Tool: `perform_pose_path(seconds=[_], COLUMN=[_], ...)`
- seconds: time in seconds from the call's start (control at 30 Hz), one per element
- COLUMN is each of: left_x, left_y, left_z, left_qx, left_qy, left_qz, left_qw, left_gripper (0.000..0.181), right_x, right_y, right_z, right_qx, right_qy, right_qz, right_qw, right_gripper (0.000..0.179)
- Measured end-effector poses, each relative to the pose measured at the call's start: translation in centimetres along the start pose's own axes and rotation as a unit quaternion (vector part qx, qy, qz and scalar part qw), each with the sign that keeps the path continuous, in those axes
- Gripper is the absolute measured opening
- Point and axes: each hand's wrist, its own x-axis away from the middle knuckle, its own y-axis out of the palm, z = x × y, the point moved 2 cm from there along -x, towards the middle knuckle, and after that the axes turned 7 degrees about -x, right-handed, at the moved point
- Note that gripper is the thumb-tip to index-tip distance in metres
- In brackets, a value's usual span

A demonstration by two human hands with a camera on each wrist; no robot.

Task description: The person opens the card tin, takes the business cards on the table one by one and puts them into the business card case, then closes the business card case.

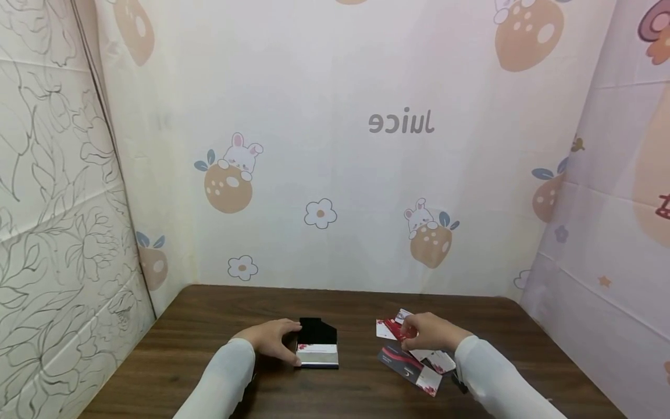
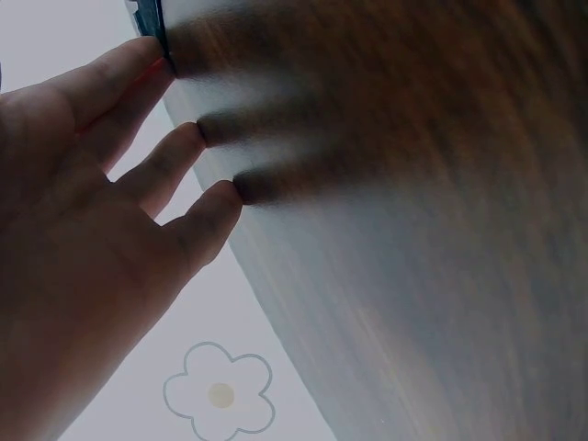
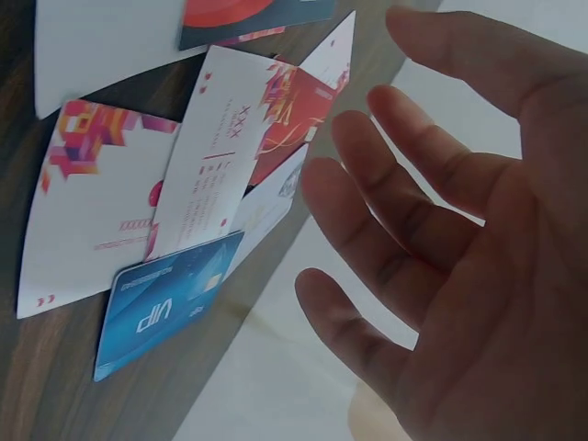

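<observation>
My left hand (image 1: 271, 339) holds a card case (image 1: 318, 333) at its left edge, thumb by the lower corner and fingertips by the upper one. The case lies with its black lid raised, and a white card (image 1: 316, 349) shows above its silver front. In the left wrist view the other fingertips (image 2: 225, 195) rest on the table. Over a loose spread of cards hovers my right hand (image 1: 434, 331), fingers loosely bent and nothing between them. Among these are a dark card (image 1: 400, 360), a red card (image 3: 292, 124), a blue VIP card (image 3: 165, 299) and several white cards (image 3: 207, 152).
A brown wood-grain table (image 1: 209, 378) carries everything. Behind it hangs a pale cloth (image 1: 324, 163) printed with fruit, rabbits and flowers. More printed cloth (image 1: 602, 244) closes off the right side, and a flower-line cloth (image 1: 63, 244) stands at the left.
</observation>
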Motion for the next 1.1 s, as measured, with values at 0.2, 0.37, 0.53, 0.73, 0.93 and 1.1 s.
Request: perform_pose_path(seconds=[0.2,0.37,0.53,0.73,0.93,1.1], left_x=[-0.1,-0.1,0.0,0.3,0.2,0.0], left_y=[0.1,0.0,-0.1,-0.3,-0.2,-0.1], left_z=[-0.1,-0.1,-0.1,0.3,0.2,0.1], left_qx=[0.002,0.004,0.003,0.007,0.003,0.001], left_qy=[0.0,-0.001,0.001,0.002,0.001,0.002], left_qz=[0.001,0.001,-0.003,-0.001,0.001,0.001], left_qw=[1.0,1.0,1.0,1.0,1.0,1.0], left_gripper=[0.085,0.085,0.086,0.084,0.084,0.084], right_x=[0.2,0.2,0.1,-0.4,-0.7,-0.8], right_y=[0.8,1.7,2.5,3.1,3.2,3.2], right_z=[0.4,0.2,0.1,0.3,0.3,0.2], right_qx=[-0.002,0.013,0.02,0.027,0.005,-0.002], right_qy=[0.043,0.055,0.046,0.061,0.053,0.052], right_qz=[-0.005,-0.02,-0.032,-0.041,-0.038,-0.031], right_qw=[0.9991,0.9982,0.9982,0.9969,0.9979,0.9981], right_gripper=[0.028,0.038,0.042,0.043,0.045,0.047])
